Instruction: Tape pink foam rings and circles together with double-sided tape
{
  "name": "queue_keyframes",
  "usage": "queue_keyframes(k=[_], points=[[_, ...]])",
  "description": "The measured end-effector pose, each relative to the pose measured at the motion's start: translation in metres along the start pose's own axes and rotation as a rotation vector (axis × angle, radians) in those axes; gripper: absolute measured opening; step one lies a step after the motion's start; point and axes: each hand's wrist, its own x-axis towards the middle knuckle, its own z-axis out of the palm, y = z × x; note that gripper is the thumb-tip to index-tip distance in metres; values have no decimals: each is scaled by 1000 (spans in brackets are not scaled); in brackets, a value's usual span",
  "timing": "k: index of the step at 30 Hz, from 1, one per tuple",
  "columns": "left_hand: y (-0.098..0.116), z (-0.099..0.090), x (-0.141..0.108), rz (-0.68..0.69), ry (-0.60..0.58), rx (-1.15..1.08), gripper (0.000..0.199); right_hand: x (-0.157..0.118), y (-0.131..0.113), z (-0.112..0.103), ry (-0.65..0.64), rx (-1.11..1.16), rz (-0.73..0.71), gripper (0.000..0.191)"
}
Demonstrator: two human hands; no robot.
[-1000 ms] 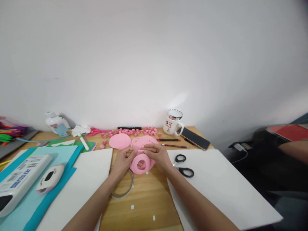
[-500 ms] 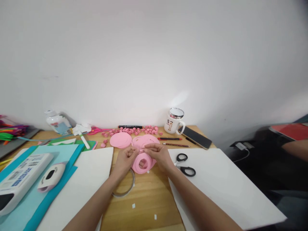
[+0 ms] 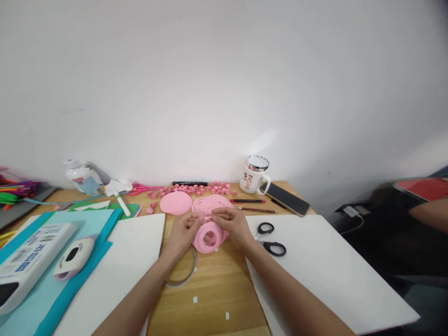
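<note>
My left hand (image 3: 181, 234) and my right hand (image 3: 238, 229) meet over the middle of the table, thumbs and fingertips pinched together. Between them they hold a thin pink paper strip (image 3: 207, 216), largely covered by the fingers. Curled pink paper rings (image 3: 200, 241) with a round hole in the middle hang just below the fingertips; they seem to belong to the strip. Behind my hands lie pink paper circles (image 3: 175, 202) and more pink cut paper (image 3: 213, 202). Farther back is a heap of small rolled pink paper roses (image 3: 219, 187).
Black-handled scissors (image 3: 274, 248) rest on white board (image 3: 325, 270) at right. A roll of tape (image 3: 184, 281) lies by my left wrist. A mug (image 3: 252, 179), phone (image 3: 287, 198), pencils (image 3: 257, 209) and marker (image 3: 190, 184) stand or lie behind. Teal sheets (image 3: 94, 270) cover the left.
Both hands keep their pinch in nearly the same place. The pink paper rings have turned very slightly, and the view has shifted a little.
</note>
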Motion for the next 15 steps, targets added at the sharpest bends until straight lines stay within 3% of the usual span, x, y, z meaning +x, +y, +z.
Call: queue_keyframes(k=[15], points=[[4, 0, -3, -23, -12, -12, 24, 1, 2, 0, 24, -33, -19, 32]])
